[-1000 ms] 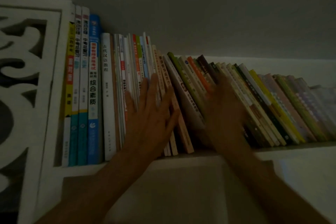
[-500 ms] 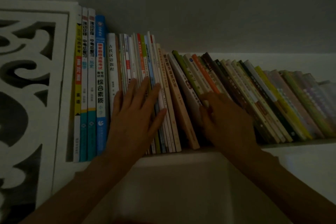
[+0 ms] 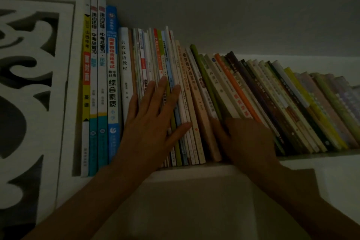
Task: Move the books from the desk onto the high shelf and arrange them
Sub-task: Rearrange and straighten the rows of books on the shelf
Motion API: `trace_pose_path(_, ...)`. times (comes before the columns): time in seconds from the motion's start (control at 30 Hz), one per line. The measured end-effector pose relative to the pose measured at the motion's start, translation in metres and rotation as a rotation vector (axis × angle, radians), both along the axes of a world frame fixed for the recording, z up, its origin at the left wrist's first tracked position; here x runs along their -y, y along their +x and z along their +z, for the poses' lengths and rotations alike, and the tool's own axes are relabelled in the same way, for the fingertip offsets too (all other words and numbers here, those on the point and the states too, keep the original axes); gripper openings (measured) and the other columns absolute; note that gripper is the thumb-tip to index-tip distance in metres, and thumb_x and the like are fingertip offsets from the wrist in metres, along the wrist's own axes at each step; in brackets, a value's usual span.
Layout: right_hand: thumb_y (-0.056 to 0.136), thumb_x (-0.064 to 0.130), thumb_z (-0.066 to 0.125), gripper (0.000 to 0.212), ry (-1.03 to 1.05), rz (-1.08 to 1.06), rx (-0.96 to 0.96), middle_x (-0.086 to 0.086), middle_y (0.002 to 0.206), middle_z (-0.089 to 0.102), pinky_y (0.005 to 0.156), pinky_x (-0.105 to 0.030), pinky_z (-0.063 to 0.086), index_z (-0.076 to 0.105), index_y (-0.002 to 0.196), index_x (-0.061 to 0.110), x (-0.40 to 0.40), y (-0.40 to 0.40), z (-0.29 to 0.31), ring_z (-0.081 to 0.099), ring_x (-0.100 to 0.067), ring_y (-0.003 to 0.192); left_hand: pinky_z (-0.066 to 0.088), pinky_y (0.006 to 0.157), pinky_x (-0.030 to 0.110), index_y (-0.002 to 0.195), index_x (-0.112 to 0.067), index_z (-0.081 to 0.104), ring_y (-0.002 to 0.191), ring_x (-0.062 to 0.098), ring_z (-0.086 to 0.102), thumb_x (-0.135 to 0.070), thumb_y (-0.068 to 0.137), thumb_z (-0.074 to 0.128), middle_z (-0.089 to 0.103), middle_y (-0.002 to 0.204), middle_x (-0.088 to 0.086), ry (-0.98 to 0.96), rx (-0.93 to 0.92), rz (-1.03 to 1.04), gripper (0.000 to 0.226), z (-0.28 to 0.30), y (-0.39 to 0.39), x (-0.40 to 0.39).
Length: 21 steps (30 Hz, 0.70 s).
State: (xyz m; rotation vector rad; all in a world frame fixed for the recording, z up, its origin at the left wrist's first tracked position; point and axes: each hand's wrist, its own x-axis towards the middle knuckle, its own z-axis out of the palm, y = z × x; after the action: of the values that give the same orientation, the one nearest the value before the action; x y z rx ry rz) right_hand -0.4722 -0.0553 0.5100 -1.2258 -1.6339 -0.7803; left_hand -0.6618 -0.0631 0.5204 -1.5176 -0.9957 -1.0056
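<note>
Hands: two are showing, both raised to the row of books (image 3: 224, 91) on the high shelf (image 3: 319, 157).
Left hand (image 3: 153, 121): lying flat against the spines of the thin books, five digits spread wide and straight, pressing and gripping nothing.
Right hand (image 3: 247, 138): resting against the lower spines of the leaning books just right of the tan one; its back is facing the camera and the fingers are hiding behind it, so I cannot tell whether it is clasping a book or only pushing.
Tall books at the left: four are standing upright beside the carved panel (image 3: 33, 87), namely one yellow book (image 3: 86, 76), two white-and-teal books (image 3: 98, 76) and one blue book (image 3: 112, 72).
White book (image 3: 126, 64): one, standing upright just right of the blue one.
Thin books (image 3: 155, 54): a tight pack standing nearly upright behind the left hand; the spines are too slim and dim for counting.
Tan book (image 3: 196, 103): one, tilting left between the two hands.
Leaning books: a long run is slanting left all the way to the right edge, including one orange spine (image 3: 233, 87) and one bright yellow spine (image 3: 303, 91); the far ones are blurring together, so the total is not countable.
Shelf: one white board, carrying every book in view.
Light: dim, colours looking muted.
</note>
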Motion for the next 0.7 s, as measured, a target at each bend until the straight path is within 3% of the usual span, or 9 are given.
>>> trace_pose_path(0.17,0.094,0.054,0.019,0.043,-0.043,0.159,0.012,0.012,0.058,0.041,0.049,-0.016,0.036,0.041,0.071,0.026,0.002,-0.017,0.004,0.045,-0.003,0.051,0.003,0.108,0.050,0.148,-0.018,0.020,0.140,0.019,0.005,-0.060,0.090,0.021,0.015,0.155,0.009,-0.001,0.001,-0.023,0.071,0.002,-0.001,0.001)
trace_pose_path(0.3,0.093,0.057,0.024,0.033,0.028,0.054,0.118,0.013,0.062,0.038,0.047,-0.014,0.030,0.041,0.088,0.029,0.013,0.005,-0.001,0.044,-0.004,0.057,0.006,0.110,0.049,0.145,-0.016,0.029,0.140,0.021,0.009,-0.054,0.092,0.023,0.021,0.153,0.010,-0.010,0.034,-0.109,0.065,0.001,0.005,0.006)
trace_pose_path(0.4,0.092,0.052,0.039,0.031,0.222,-0.061,0.013,0.009,0.068,0.054,0.043,-0.013,0.022,0.051,0.094,0.023,0.017,0.034,0.001,0.042,-0.006,0.054,0.007,0.112,0.046,0.138,-0.013,0.041,0.136,0.025,0.020,-0.050,0.091,0.029,0.034,0.147,0.014,0.090,-0.071,-0.103,0.061,0.007,0.019,0.007)
trace_pose_path(0.5,0.091,0.049,0.041,0.040,0.211,-0.150,-0.054,-0.007,0.077,0.062,0.046,-0.019,0.029,0.057,0.099,0.013,0.009,0.067,-0.002,0.051,-0.018,0.058,0.009,0.111,0.044,0.135,-0.010,0.046,0.135,0.025,0.024,-0.051,0.088,0.033,0.040,0.144,0.014,0.102,-0.055,-0.109,0.064,0.013,0.041,0.005)
trace_pose_path(0.63,0.082,0.051,0.056,0.052,0.255,-0.125,-0.079,-0.022,0.098,0.055,0.051,-0.031,0.042,0.055,0.105,0.004,-0.010,0.092,-0.005,0.057,-0.037,0.081,0.011,0.109,0.047,0.139,-0.010,0.038,0.138,0.029,0.027,-0.055,0.087,0.031,0.034,0.148,0.014,-0.014,0.050,-0.140,0.069,0.024,0.061,0.003)
trace_pose_path(0.7,0.083,0.062,0.044,0.065,0.284,-0.033,-0.105,-0.022,0.101,0.054,0.057,-0.032,0.043,0.056,0.107,0.003,-0.018,0.102,0.003,0.055,-0.037,0.086,0.004,0.110,0.044,0.144,-0.014,0.030,0.141,0.028,0.020,-0.063,0.084,0.026,0.025,0.152,0.013,-0.019,0.066,-0.107,0.077,0.040,0.071,0.003)
